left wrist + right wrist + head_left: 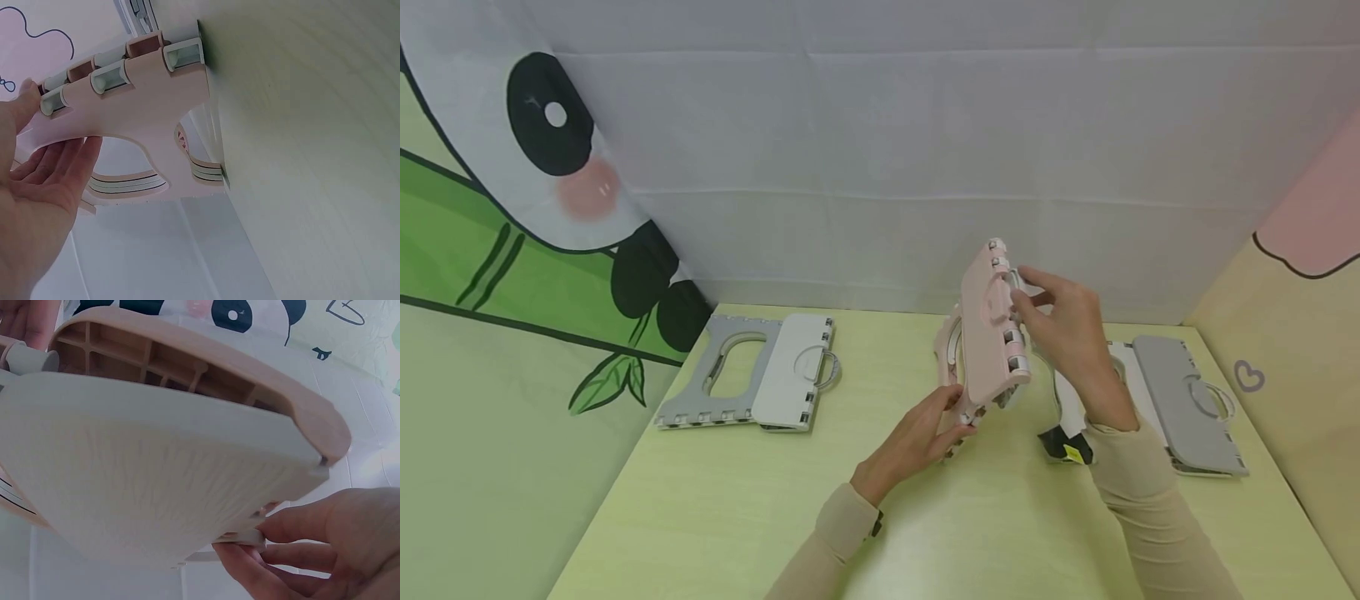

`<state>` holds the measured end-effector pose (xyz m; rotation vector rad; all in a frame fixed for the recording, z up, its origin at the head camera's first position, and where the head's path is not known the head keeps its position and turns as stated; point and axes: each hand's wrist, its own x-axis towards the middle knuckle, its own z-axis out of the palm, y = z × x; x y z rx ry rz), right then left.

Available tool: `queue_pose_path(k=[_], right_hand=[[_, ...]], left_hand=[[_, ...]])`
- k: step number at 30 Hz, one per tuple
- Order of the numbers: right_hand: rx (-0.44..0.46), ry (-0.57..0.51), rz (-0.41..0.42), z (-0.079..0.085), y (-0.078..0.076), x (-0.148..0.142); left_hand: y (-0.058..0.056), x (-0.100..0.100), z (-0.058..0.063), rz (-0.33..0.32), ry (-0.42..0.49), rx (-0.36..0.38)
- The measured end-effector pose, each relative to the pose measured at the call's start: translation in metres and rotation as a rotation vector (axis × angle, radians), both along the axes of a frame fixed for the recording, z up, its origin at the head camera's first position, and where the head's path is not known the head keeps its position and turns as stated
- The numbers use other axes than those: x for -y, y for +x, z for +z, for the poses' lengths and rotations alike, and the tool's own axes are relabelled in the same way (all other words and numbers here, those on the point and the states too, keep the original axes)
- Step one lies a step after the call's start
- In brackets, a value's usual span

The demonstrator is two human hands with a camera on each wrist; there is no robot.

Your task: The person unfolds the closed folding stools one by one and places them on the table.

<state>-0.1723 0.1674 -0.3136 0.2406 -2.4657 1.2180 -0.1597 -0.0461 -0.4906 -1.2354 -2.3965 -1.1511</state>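
Head view has the pink folding stool (981,342) tipped up over the table (715,517), left hand (917,429) gripping the leg frame (147,94) and right hand (1067,329) pinching the seat's edge (1011,337), probably light, stiff, kinda slick plastic, so I'd grab the frame, clear of those hinges (1017,364)

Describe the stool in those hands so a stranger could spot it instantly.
Over the pale yellow table, look between the left hand and the right hand. The folding stool they hold is tilted up. It alone is pink: the left stool and right stool, both grey and white, lie on the table.
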Motion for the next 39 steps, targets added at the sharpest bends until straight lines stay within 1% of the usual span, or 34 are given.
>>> queue_pose_path(k=[7,14,18,23,28,33,39], right_hand=[[0.012,0.001,0.005,0.004,0.002,0.006],[-0.016,0.014,0.027,0.005,-0.001,0.011],[-0.032,0.012,0.041,0.005,-0.002,0.015],[-0.052,0.015,0.054,0.005,-0.002,0.019],[-0.049,0.015,0.065,0.005,-0.001,0.022],[-0.056,0.019,0.081,0.004,-0.001,0.024],[-0.082,0.01,0.088,0.002,-0.002,0.025]], left_hand=[[-0.001,-0.003,0.0,-0.03,0.031,0.072],[0.0,-0.003,0.001,-0.037,0.049,0.133],[-0.001,-0.003,0.0,-0.066,0.071,0.168],[-0.002,-0.003,0.001,-0.1,0.107,0.228],[-0.003,-0.003,0.0,-0.124,0.149,0.287],[-0.004,-0.004,-0.001,-0.124,0.17,0.349],[-0.005,-0.004,-0.001,-0.118,0.172,0.382]])
